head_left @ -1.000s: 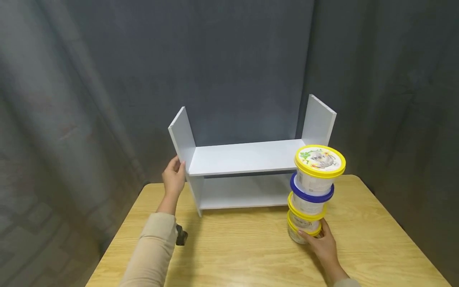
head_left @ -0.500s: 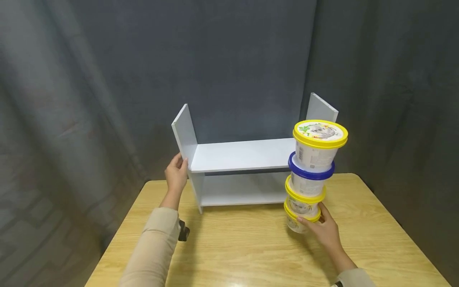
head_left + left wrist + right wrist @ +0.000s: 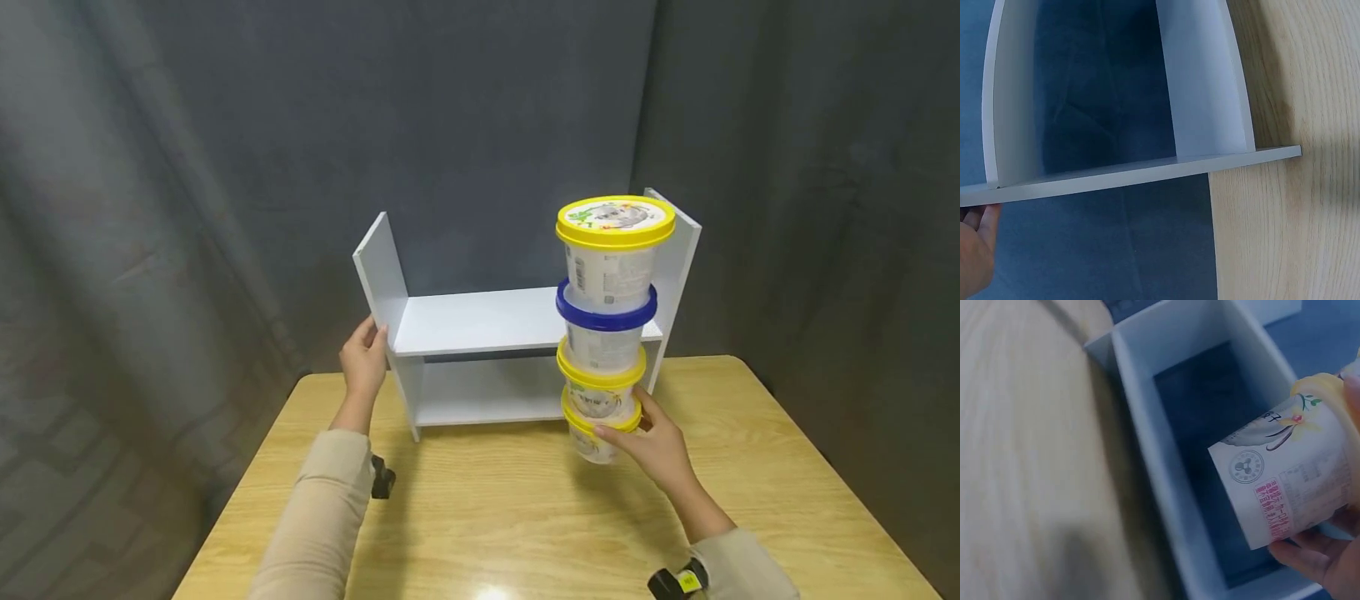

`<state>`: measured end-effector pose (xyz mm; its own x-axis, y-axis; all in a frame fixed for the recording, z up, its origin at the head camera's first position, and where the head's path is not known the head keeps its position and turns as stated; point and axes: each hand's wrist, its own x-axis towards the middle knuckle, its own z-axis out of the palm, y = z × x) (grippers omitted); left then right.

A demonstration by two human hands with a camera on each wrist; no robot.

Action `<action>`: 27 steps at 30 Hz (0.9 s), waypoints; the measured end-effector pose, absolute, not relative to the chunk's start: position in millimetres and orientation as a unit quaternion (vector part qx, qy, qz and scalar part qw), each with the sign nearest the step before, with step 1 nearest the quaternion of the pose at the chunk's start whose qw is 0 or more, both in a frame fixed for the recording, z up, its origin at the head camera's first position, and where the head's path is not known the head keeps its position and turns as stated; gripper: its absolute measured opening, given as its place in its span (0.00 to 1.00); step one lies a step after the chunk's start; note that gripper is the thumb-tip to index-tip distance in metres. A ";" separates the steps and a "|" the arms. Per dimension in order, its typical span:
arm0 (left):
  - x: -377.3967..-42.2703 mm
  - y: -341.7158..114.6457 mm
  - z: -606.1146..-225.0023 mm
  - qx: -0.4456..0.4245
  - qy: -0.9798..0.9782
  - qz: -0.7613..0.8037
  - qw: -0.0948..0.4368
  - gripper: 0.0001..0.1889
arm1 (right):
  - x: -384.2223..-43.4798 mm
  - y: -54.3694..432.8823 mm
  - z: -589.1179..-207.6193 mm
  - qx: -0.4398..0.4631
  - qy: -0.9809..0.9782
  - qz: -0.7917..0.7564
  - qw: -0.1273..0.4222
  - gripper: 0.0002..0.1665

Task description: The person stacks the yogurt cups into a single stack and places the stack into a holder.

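In the head view, my right hand (image 3: 652, 442) grips the lowest tub (image 3: 592, 442) of an upright stack of several white tubs. Their lids are yellow, except one blue lid (image 3: 607, 310) below the top tub (image 3: 611, 262). The stack is raised above the table, before the right part of a white two-level shelf (image 3: 487, 321). The right wrist view shows fingers round a printed tub (image 3: 1291, 469) with a flower picture. My left hand (image 3: 363, 362) touches the shelf's left side panel (image 3: 382, 275); in the left wrist view, its fingertips (image 3: 988, 219) meet the panel's outer face.
The shelf stands at the back of a light wooden table (image 3: 487, 508). Its right side panel (image 3: 678, 250) is partly hidden by the tubs. Grey curtains (image 3: 510, 125) hang behind and at both sides. A black wrist device (image 3: 678, 581) sits at the right sleeve.
My right hand has lifted the stack of tubs and shifted it leftward, in front of the shelf. My left hand has stayed at the side panel.
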<state>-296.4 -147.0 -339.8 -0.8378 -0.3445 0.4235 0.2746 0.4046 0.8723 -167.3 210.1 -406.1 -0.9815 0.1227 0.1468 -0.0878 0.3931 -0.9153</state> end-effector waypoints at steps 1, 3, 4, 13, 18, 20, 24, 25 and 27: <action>-295.8 -147.5 -340.1 0.023 -0.790 -0.544 0.284 0.17 | -168.3 207.7 -402.2 -0.001 -0.826 0.556 0.094 0.49; -294.7 -147.4 -340.0 0.024 -0.790 -0.543 0.284 0.17 | -170.2 202.9 -394.2 0.018 -0.821 0.562 0.095 0.48; -294.7 -147.2 -340.0 0.021 -0.789 -0.545 0.283 0.17 | -171.5 200.7 -390.4 0.027 -0.818 0.566 0.097 0.47; -293.0 -142.3 -340.2 0.021 -0.783 -0.553 0.285 0.17 | -184.2 192.1 -354.4 0.059 -0.817 0.565 0.099 0.47; -291.1 -142.1 -341.9 0.029 -0.778 -0.556 0.289 0.17 | -191.6 188.5 -334.7 0.060 -0.822 0.559 0.090 0.49; -290.4 -141.7 -342.3 0.028 -0.776 -0.558 0.294 0.17 | -195.9 187.3 -327.8 0.071 -0.815 0.568 0.091 0.49; -288.3 -142.8 -343.7 0.036 -0.770 -0.559 0.306 0.17 | -205.6 183.5 -315.3 0.095 -0.806 0.577 0.093 0.47; -287.6 -143.6 -344.4 0.038 -0.769 -0.560 0.307 0.17 | -207.9 182.3 -312.4 0.096 -0.808 0.574 0.094 0.46; -285.6 -145.1 -346.2 0.044 -0.768 -0.561 0.306 0.17 | -212.6 179.5 -307.2 0.096 -0.814 0.564 0.097 0.46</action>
